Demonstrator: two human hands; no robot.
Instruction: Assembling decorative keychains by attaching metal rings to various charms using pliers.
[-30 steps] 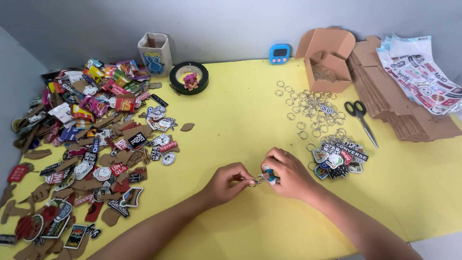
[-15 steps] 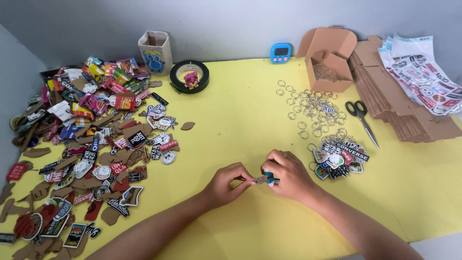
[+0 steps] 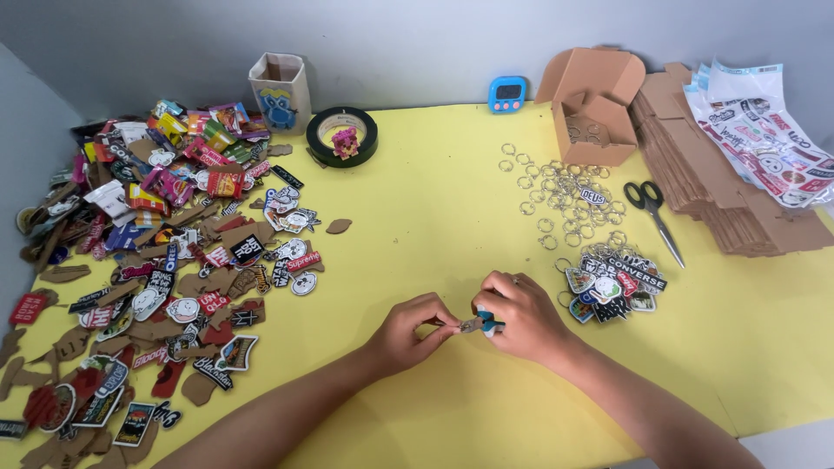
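My two hands meet low over the yellow table (image 3: 434,208), near its front middle. My left hand (image 3: 413,332) pinches a small piece between thumb and fingertips. My right hand (image 3: 517,314) is closed around a small tool with a teal handle (image 3: 486,323), whose tip touches that piece. What the piece is stays too small to tell. Just right of my right hand lies a small pile of finished colourful key tags (image 3: 612,278) on rings. Beyond it, loose metal key rings (image 3: 565,191) are scattered.
A large heap of colourful and brown tags (image 3: 156,252) covers the left side. At the back stand a paper cup (image 3: 280,91), a black tape roll (image 3: 343,137), a blue timer (image 3: 506,93) and an open cardboard box (image 3: 595,108). Scissors (image 3: 656,217), flat cardboard stacks (image 3: 721,191) and printed sheets (image 3: 769,148) lie right.
Both hands have stayed at the same spot with only slight finger movement on the small piece. Nothing else on the table has moved.
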